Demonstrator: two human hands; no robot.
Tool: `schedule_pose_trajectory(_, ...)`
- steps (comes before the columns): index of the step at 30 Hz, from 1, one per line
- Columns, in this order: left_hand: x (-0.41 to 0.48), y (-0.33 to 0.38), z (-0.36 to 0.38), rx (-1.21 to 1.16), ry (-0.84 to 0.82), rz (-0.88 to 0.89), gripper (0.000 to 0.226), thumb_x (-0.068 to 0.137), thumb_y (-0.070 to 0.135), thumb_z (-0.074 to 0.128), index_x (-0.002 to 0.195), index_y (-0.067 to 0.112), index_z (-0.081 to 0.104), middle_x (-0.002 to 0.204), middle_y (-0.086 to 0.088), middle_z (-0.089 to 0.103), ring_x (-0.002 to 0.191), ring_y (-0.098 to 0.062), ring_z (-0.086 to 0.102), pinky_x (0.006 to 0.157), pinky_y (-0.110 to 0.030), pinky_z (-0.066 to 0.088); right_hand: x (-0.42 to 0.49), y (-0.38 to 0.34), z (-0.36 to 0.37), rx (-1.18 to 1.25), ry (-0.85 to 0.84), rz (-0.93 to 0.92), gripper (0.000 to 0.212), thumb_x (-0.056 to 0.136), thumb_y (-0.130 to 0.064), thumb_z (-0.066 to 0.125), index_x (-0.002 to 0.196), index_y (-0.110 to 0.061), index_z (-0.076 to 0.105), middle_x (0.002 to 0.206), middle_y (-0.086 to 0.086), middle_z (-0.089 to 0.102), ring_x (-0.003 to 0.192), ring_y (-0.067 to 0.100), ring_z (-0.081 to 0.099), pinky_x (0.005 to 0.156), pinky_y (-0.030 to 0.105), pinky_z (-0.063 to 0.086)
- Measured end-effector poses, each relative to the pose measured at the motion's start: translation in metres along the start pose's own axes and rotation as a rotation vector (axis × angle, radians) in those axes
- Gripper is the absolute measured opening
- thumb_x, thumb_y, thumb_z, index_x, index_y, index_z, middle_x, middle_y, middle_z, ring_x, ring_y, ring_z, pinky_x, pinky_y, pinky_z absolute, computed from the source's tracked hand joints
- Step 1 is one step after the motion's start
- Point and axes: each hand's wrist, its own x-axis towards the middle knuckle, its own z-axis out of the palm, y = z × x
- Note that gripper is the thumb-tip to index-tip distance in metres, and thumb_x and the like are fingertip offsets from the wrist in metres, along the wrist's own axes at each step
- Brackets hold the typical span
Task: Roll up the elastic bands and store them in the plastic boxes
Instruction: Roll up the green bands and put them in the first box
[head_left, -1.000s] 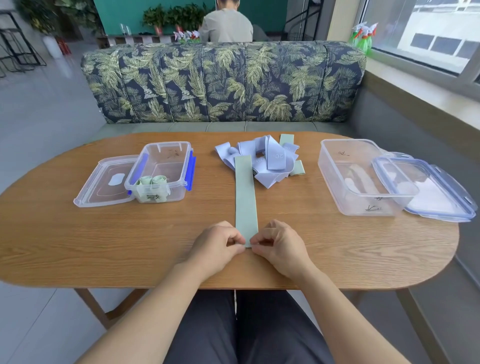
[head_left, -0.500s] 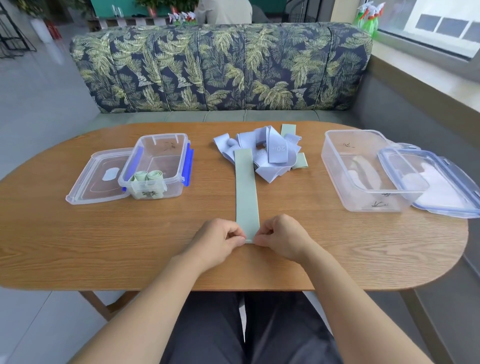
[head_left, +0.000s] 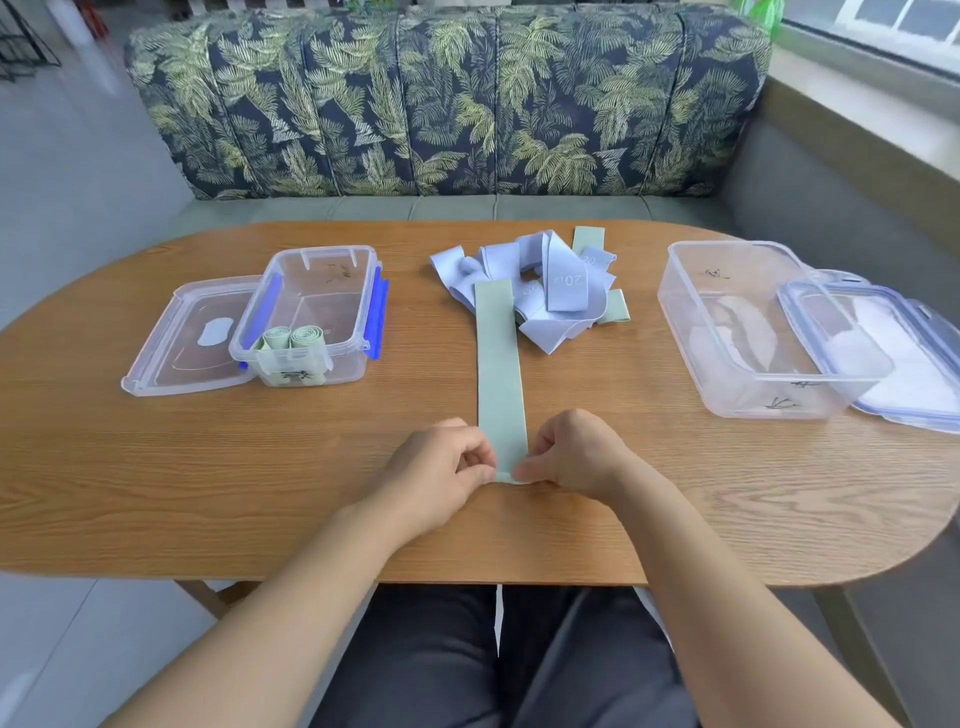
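**A:** A wide oval wooden counter (head_left: 156, 467) with warm grain. Behind it sits a sofa (head_left: 447, 98) in dark leaf print. There's a window (head_left: 883, 21) at the far right and grey floor (head_left: 62, 156) off to the left.

**B:** The person sits at the near edge, with dark trousers (head_left: 467, 665) showing below the counter.

**A:** Containers now. On the left is a small clear box (head_left: 322, 312) with blue clips, and it's open. Its clear lid (head_left: 182, 343) lies flat on the counter against the box's left side.

**B:** Inside are two rolled bands (head_left: 293, 340), pale green. They sit side by side at the near wall, spiral ends up.

**A:** Over on the right is a larger clear box (head_left: 727, 291), open too. A blue-rimmed lid (head_left: 893, 353) sits tilted over its right rim.

**B:** Pale shapes show through that box's walls. Whether they're contents or reflections, one cannot tell.

**A:** Between the two boxes, toward the far side, is a loose pile (head_left: 550, 291) of lilac bands. A couple of green ends poke out of it.

**B:** And here's the one being worked: a green band (head_left: 498, 364), laid flat and straight down the middle of the counter. Its far end lies on the pile's left edge and its near end is at the hands.

**A:** The left hand (head_left: 441, 470) pinches the near left corner and the right hand (head_left: 576, 452) pinches the near right corner. The fingers are curled and both hands are down on the wood. They're close together, with only the band's width between them.
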Motion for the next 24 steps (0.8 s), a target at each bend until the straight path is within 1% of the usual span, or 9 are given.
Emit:
schedule_pose_trajectory(2,-0.006,-0.006,0.005,0.152,0.110,0.201,0.008,0.087,0.019,0.069,0.082,0.025,0.069,0.083,0.013,0.058,0.082,-0.008,0.054,0.072,-0.031,0.049,0.002,0.000,0.000,-0.006,-0.004,-0.002,0.038,0.070,-0.022,0.081,0.050,-0.019,0.049,0.046,-0.008,0.047,0.044,0.009,0.042,0.044,0.020,0.033)
schedule_pose_trajectory(4,-0.011,-0.011,0.012,0.315,0.195,0.406,0.006,0.086,0.016,0.068,0.086,0.021,0.071,0.082,0.010,0.058,0.082,-0.014,0.053,0.068,-0.032,0.048,0.003,0.002,0.000,-0.003,-0.003,-0.002,0.041,0.070,-0.023,0.082,0.048,-0.019,0.047,0.046,-0.008,0.046,0.046,0.010,0.041,0.047,0.023,0.034)
schedule_pose_trajectory(6,-0.012,-0.013,0.017,0.396,0.242,0.480,0.003,0.085,0.018,0.070,0.084,0.020,0.072,0.081,0.008,0.058,0.081,-0.016,0.053,0.066,-0.031,0.045,0.004,0.003,0.001,-0.009,0.001,-0.007,0.041,0.069,-0.024,0.081,0.048,-0.019,0.046,0.047,-0.009,0.046,0.046,0.011,0.041,0.050,0.024,0.034)
schedule_pose_trajectory(9,-0.010,-0.014,0.020,0.388,0.257,0.446,0.016,0.088,0.030,0.059,0.081,0.023,0.072,0.079,0.010,0.059,0.080,-0.014,0.053,0.066,-0.030,0.044,0.001,0.005,0.002,-0.002,0.016,-0.037,0.037,0.070,-0.025,0.079,0.050,-0.020,0.047,0.049,-0.009,0.050,0.048,0.012,0.043,0.051,0.024,0.036)
schedule_pose_trajectory(11,-0.007,-0.016,0.020,0.361,0.242,0.432,0.026,0.088,0.035,0.050,0.080,0.024,0.072,0.079,0.011,0.059,0.078,-0.014,0.054,0.065,-0.030,0.044,-0.003,0.013,0.006,0.029,0.077,-0.089,0.029,0.072,-0.027,0.077,0.055,-0.021,0.055,0.056,-0.010,0.055,0.053,0.009,0.047,0.055,0.026,0.040)
schedule_pose_trajectory(14,-0.004,-0.017,0.018,0.349,0.210,0.421,0.027,0.088,0.037,0.048,0.079,0.026,0.071,0.078,0.013,0.059,0.079,-0.012,0.053,0.068,-0.026,0.036,-0.014,0.029,0.018,0.251,0.188,-0.183,0.011,0.076,-0.023,0.077,0.071,-0.028,0.068,0.064,-0.018,0.060,0.060,0.001,0.049,0.068,0.029,0.045)
schedule_pose_trajectory(16,-0.003,-0.018,0.017,0.342,0.206,0.426,0.027,0.089,0.038,0.049,0.080,0.026,0.071,0.078,0.014,0.058,0.079,-0.011,0.052,0.071,-0.025,0.032,-0.020,0.037,0.025,0.312,0.236,-0.245,0.019,0.077,-0.020,0.078,0.075,-0.037,0.071,0.071,-0.021,0.059,0.064,0.000,0.051,0.071,0.025,0.045)
schedule_pose_trajectory(20,-0.001,-0.020,0.018,0.311,0.216,0.438,0.025,0.088,0.038,0.050,0.081,0.025,0.071,0.078,0.014,0.058,0.078,-0.010,0.053,0.076,-0.027,0.033,-0.021,0.040,0.033,0.166,0.318,-0.305,0.015,0.077,-0.026,0.080,0.080,-0.039,0.073,0.080,-0.016,0.058,0.070,0.003,0.055,0.070,0.020,0.043)
schedule_pose_trajectory(24,-0.002,-0.022,0.020,0.301,0.224,0.418,0.023,0.089,0.037,0.054,0.084,0.024,0.072,0.079,0.014,0.059,0.078,-0.010,0.054,0.077,-0.032,0.036,-0.019,0.039,0.034,0.034,0.357,-0.321,0.007,0.080,-0.032,0.076,0.083,-0.036,0.072,0.083,-0.012,0.058,0.075,0.005,0.055,0.070,0.022,0.045)
